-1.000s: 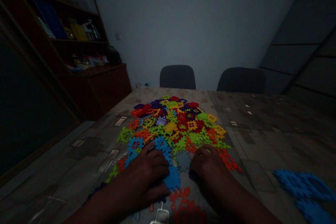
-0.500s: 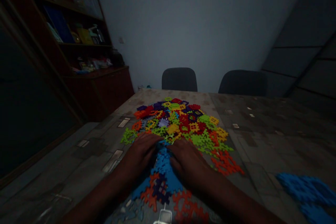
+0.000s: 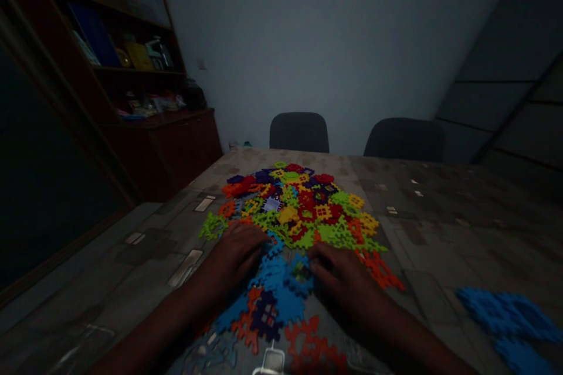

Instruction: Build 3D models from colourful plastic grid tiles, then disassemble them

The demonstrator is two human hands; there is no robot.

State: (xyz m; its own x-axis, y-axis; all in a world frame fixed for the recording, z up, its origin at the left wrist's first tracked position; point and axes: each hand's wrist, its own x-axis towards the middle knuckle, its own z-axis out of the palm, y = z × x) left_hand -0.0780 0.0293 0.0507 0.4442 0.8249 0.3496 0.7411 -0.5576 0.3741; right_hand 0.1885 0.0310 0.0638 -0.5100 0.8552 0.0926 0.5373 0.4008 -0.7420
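A large heap of interlocking plastic waffle-block pieces [image 3: 292, 205] in red, yellow, green, purple and orange lies on the patterned tabletop [image 3: 440, 222]. My left hand [image 3: 233, 256] rests palm down on the heap's near edge, fingers together. My right hand [image 3: 341, 278] lies with its fingertips on a cluster of blue pieces [image 3: 275, 275] between both hands. Nearer me, a purple piece [image 3: 265, 316] and an orange piece [image 3: 308, 340] lie on the table. The dim light hides whether either hand grips anything.
A bright blue mass of joined pieces [image 3: 505, 316] lies at the table's right front. Orange pieces [image 3: 378, 269] sit at the heap's right edge. Dark chairs [image 3: 299, 132] stand beyond the far table edge, and a wooden shelf cabinet [image 3: 132, 76] stands to the left.
My hands were close together half a second ago; my right hand has since slid rightward, uncovering more blue pieces. Compared with one second ago, blue, purple and orange pieces are gathered nearer me.
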